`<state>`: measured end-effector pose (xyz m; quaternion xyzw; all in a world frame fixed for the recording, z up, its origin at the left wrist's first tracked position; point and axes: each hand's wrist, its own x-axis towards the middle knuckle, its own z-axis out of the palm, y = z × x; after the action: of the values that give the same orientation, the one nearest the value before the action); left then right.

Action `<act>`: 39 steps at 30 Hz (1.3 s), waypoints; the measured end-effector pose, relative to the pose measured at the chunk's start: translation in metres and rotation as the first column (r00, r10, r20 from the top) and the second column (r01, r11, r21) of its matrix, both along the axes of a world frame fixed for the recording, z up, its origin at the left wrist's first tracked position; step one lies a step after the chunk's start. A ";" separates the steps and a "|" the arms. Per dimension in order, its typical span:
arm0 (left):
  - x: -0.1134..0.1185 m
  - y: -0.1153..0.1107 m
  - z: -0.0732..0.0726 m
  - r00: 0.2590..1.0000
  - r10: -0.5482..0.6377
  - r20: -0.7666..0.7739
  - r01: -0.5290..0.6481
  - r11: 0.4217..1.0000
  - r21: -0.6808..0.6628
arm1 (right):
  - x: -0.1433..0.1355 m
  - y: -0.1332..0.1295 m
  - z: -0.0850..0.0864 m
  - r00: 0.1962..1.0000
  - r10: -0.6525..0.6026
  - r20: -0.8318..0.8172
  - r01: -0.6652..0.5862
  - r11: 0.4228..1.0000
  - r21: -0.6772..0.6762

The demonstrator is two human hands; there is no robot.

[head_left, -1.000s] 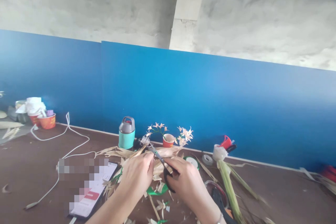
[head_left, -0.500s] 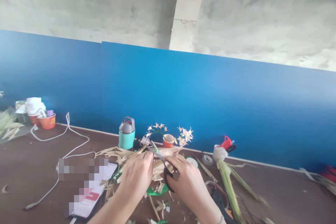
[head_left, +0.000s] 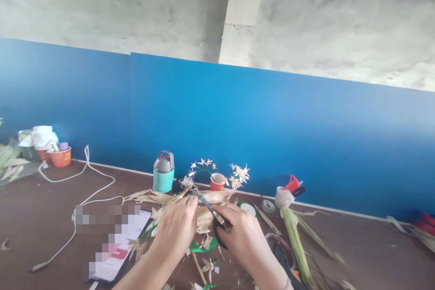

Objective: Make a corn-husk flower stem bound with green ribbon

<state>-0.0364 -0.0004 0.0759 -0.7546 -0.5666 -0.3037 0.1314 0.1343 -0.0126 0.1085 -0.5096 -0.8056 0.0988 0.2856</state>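
Black-handled scissors [head_left: 208, 205] are gripped in my right hand [head_left: 239, 223], their blades pointing up and left past my other hand. Close beside the blades, my left hand [head_left: 179, 218] is closed with its fingers pressed together; what it pinches is too small and hidden to name. Dry corn husk pieces [head_left: 214, 196] lie behind and beneath both hands. Below them on the brown table [head_left: 61, 208] are a green ribbon [head_left: 204, 245] and small husk scraps [head_left: 208, 265].
A teal flask [head_left: 163, 173] and a paper cup [head_left: 217, 182] with husk flowers [head_left: 240, 173] stand at the back. A phone [head_left: 118, 253] and white cable lie left. Tape [head_left: 268, 207] and a green husk bundle [head_left: 295, 240] lie right.
The scissor blades have gone from spread apart to closed together. My right hand has shifted slightly left, while my left hand stays nearly in place.
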 end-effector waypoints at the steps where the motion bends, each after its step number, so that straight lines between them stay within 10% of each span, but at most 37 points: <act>1: 0.000 0.001 -0.001 1.000 0.002 -0.005 -0.002 1.000 0.004 | 0.001 0.000 0.001 1.000 -0.001 0.001 0.001 1.000 -0.006; 39: 0.002 0.001 0.002 0.999 -0.025 -0.043 0.025 1.000 0.004 | 0.004 0.003 -0.002 1.000 0.008 -0.018 -0.008 1.000 -0.012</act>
<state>-0.0349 0.0007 0.0776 -0.7677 -0.5535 -0.2901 0.1415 0.1380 -0.0101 0.1063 -0.5071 -0.8044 0.1095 0.2894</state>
